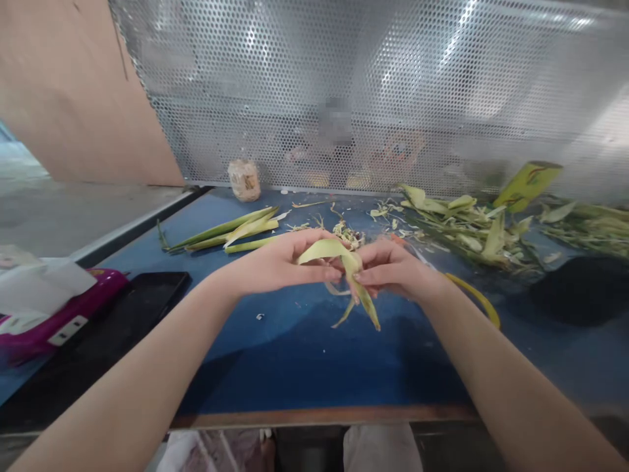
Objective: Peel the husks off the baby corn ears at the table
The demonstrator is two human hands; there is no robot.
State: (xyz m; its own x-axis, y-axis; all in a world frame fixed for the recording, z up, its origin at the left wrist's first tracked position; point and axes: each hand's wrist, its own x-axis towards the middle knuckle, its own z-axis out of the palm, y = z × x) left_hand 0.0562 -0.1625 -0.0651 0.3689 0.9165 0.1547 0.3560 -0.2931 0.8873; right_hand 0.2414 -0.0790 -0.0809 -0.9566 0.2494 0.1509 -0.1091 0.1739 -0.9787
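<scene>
Over the middle of a blue table (295, 354), my left hand (275, 265) and my right hand (393, 269) meet around a pale green leaf strip (344, 262). The strip arches across my left fingers and hangs down below my right fingertips. Both hands pinch it, fingers closed. Thin leaf ends dangle just above the table.
A bundle of long green stalks (230, 231) lies at the back left. Cut leaves are piled (466, 226) at the back right against a perforated metal screen (344, 85). A small jar (244, 179) stands by the screen. A black tray (142, 301) and a pink object (63, 308) sit at the left.
</scene>
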